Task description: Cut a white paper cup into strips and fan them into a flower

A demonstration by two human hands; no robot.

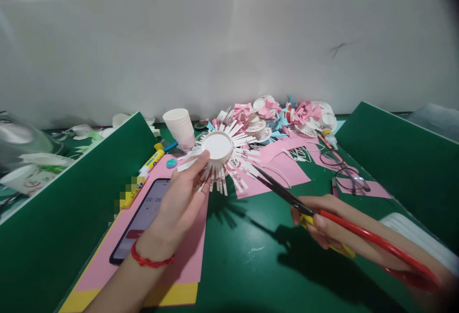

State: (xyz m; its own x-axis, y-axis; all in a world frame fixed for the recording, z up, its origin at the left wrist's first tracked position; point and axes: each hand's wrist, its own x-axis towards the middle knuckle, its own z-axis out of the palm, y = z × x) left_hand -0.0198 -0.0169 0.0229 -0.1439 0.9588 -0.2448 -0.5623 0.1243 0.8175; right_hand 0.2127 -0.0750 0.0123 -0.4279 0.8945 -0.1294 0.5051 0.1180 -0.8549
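A white paper cup (217,146), its wall cut into many thin strips that fan out round the base, is pinched in my left hand (186,191). The thumb presses on the cup's round bottom. My right hand (319,217) grips scissors (278,188) with dark blades and red and yellow handles. The blade tips reach the strips at the cup's lower right side; I cannot tell whether a strip lies between them. Below the left hand a phone (143,222) with a running timer rests on pink paper (190,251).
Stacked paper cups (179,126) lean behind the left hand. A heap of cut cups and pink and blue paper pieces (279,117) lies at the back. Glasses (349,179) sit at right. Glue sticks (154,160) are at left. Green dividers (93,198) flank the table, and a white wall stands behind.
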